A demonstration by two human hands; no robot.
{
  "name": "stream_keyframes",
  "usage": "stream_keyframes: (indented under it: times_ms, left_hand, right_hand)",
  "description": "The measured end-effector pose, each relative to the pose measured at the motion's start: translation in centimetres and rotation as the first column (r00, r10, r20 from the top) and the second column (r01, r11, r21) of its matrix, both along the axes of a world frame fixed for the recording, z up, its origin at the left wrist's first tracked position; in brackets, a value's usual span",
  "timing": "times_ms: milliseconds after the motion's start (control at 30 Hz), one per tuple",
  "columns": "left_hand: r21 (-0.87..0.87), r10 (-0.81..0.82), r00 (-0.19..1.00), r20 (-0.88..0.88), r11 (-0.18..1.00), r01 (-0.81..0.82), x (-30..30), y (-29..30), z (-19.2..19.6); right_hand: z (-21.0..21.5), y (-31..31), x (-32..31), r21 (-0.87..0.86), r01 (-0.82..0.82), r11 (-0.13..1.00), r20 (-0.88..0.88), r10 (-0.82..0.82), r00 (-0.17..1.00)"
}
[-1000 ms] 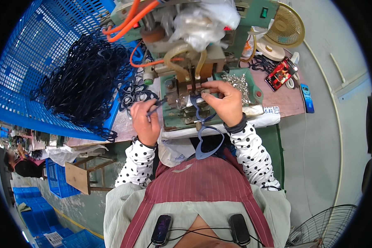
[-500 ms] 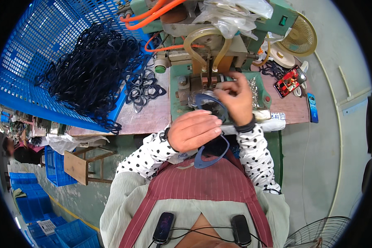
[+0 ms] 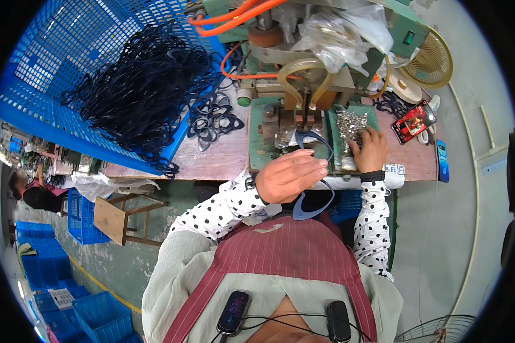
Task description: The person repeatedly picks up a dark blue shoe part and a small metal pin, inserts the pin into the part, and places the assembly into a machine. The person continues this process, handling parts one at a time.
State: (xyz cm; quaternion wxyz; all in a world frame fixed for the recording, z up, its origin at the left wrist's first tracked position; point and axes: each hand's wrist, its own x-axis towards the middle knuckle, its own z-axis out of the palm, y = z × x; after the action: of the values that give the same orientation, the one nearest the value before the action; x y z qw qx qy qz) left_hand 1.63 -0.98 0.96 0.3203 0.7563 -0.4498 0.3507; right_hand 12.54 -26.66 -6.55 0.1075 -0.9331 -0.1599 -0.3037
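Bare right hand (image 3: 370,150): half-curled at small silvery metal pieces (image 3: 351,122) in green metal tray (image 3: 372,116); cannot tell if gripping.
Bare left hand (image 3: 292,177): nearly flat over dark-blue looped rubbery-looking strap (image 3: 307,215); cannot tell if holding.
Strap: leftward of right hand, nearer left; long axis running fore-and-aft.

Worn pinkish wooden tabletop (image 3: 212,163), navy looped flat bands (image 3: 214,123) lying left of the left fingers (image 3: 297,167), green metal machine base (image 3: 258,147) beyond them
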Motion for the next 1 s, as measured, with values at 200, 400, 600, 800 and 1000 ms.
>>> stream_keyframes:
  times_ms: [200, 400, 600, 800, 1000]
  left_hand:
    - [0.019, 0.035, 0.999, 0.036, 0.999, -0.036, -0.2, -0.6, -0.4]
    - [0.047, 0.279, 0.958, 0.07, 0.958, -0.282, 0.4, 6.9, -2.9]
    - [0.501, 0.927, 0.372, 0.052, 0.298, -0.812, 1.6, 17.9, -11.6]
    - [0.677, 0.919, 0.359, 0.163, 0.161, -0.718, 0.5, 17.9, -11.9]
    - [0.665, 0.913, 0.397, 0.097, 0.238, -0.708, 2.0, 19.6, -12.8]
  right_hand:
    - [-1.4, -0.3, 1.3, 0.308, -0.028, 0.951, 0.01, 0.026, 1.0]
    - [-2.2, -0.8, 1.3, 0.429, -0.054, 0.902, 0.054, 0.034, 0.998]
    - [-1.6, 0.6, 0.8, 0.436, 0.028, 0.9, 0.033, -0.047, 0.998]
    - [-1.0, 0.5, 0.4, 0.469, 0.038, 0.882, 0.046, -0.067, 0.997]
    - [-0.1, 1.1, 0.6, 0.477, 0.085, 0.875, 0.013, -0.104, 0.994]
